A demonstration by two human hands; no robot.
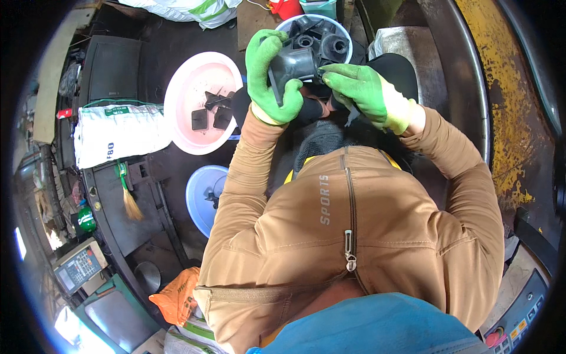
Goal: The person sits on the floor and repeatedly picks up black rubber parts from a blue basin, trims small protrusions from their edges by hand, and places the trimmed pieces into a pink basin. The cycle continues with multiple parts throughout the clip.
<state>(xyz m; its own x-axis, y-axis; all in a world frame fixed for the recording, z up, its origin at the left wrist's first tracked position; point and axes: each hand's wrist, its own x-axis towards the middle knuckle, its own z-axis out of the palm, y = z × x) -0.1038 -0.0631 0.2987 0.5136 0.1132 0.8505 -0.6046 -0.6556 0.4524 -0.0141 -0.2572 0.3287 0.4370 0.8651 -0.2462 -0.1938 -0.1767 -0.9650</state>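
My left hand (266,79), in a green glove, grips a black plastic part (293,64) with a flat flange and a rounded tubular body. Its thumb and fingers wrap the flange side. Beside the part's right end is my right hand (367,91), gloved in green with a yellow cuff, fingers bent and close together. A small dark tip shows at its fingertips and a grey strip (352,115) hangs below the palm; what it holds is unclear. Just beyond the hands, a pale-rimmed bucket (349,42) holds several similar black parts (333,46), some with round openings.
On the left stands a pink basin (183,82) with black flat pieces (200,119) inside. Nearer is a light blue basin (200,192) with small dark bits. A white sack (121,134), a straw brush (131,203) and a yellow worn metal panel (501,118) flank the seat.
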